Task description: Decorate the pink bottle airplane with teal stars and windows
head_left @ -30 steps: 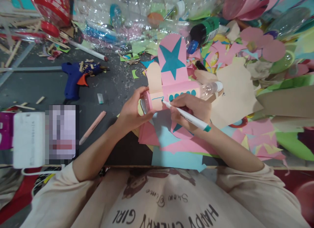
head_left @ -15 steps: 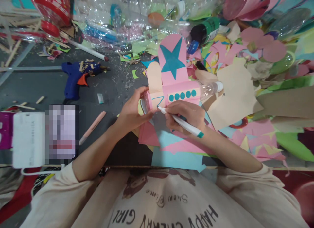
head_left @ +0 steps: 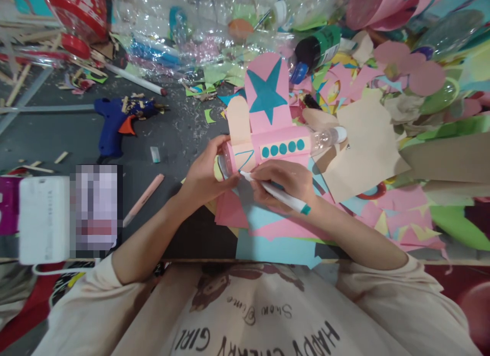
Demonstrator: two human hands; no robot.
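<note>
A craft plane made from a clear plastic bottle [head_left: 325, 139] wrapped in pink paper [head_left: 279, 147] lies across the middle of the table. It carries a pink wing with a teal star [head_left: 265, 94], a beige wing [head_left: 238, 120] and a row of teal dots. My left hand [head_left: 206, 174] grips the bottle's left end. My right hand [head_left: 285, 185] pinches a white marker with a teal end [head_left: 281, 195], and its tip touches a teal line drawn on the beige panel [head_left: 244, 159].
A blue glue gun [head_left: 117, 122] lies at left, a pink pen [head_left: 144, 197] beside it, and a white box [head_left: 43, 219] at the near left edge. Pink, blue and beige paper sheets [head_left: 367, 146] cover the right. Clear plastic bottles pile up at the back.
My right hand has slid left and down with the marker, and the teal line on the beige panel has grown into a zigzag. The left hand stays put.
</note>
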